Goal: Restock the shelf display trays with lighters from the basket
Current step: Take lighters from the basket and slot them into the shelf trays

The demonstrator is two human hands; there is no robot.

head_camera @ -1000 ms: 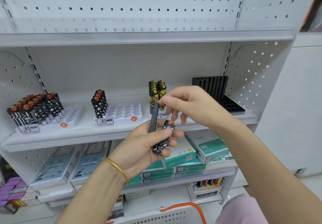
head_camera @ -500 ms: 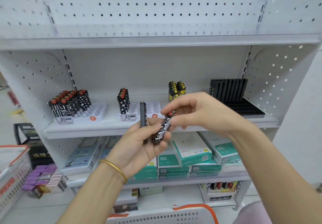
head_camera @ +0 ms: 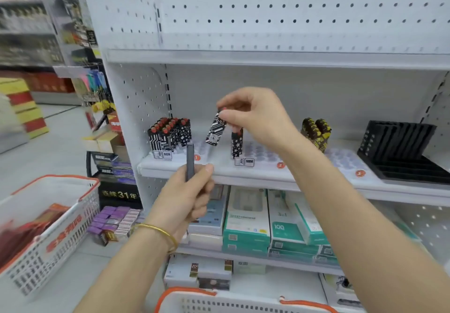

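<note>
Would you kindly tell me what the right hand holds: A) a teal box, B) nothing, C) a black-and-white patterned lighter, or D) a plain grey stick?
C: the right hand pinches the patterned lighter by its top; the left hand grips the grey stick.

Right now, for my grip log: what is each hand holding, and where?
Right hand pinches the patterned lighter at its top; left hand grips a gray stick by its lower part.
</note>
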